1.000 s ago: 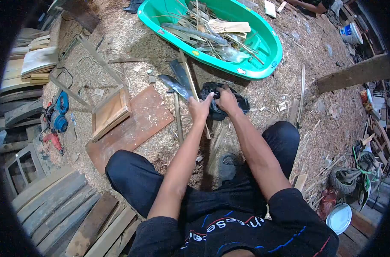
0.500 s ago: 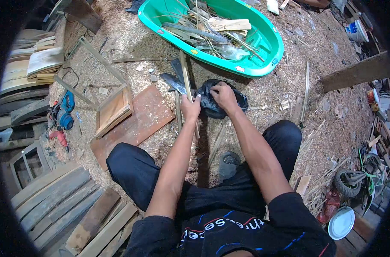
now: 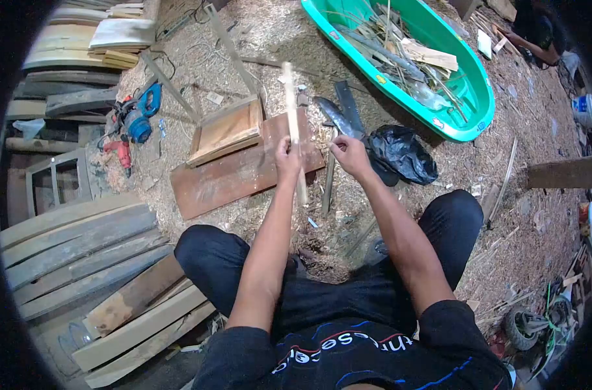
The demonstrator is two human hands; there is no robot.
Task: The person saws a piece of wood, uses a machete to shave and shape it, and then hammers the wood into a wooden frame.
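Note:
My left hand (image 3: 287, 158) grips a long pale wooden strip (image 3: 292, 116) near its middle and holds it upright above the ground. My right hand (image 3: 348, 153) hovers just right of the strip, fingers loosely curled, holding nothing I can see. A dark machete-like blade (image 3: 335, 115) lies on the sawdust just beyond my right hand. A crumpled black plastic bag (image 3: 403, 155) sits to the right of that hand. Under my left hand lies a reddish-brown board (image 3: 224, 177).
A green plastic tub (image 3: 468, 97) full of bamboo scraps stands at the back right. A small wooden frame (image 3: 226, 129) rests on the board. Blue and red power tools (image 3: 132, 127) lie at left. Planks (image 3: 81, 250) are stacked at lower left. Another person's arm (image 3: 537, 42) shows at top right.
My right hand has let go of the black bag and moved left. My left hand has lifted the wooden strip higher. The view has swung to the left.

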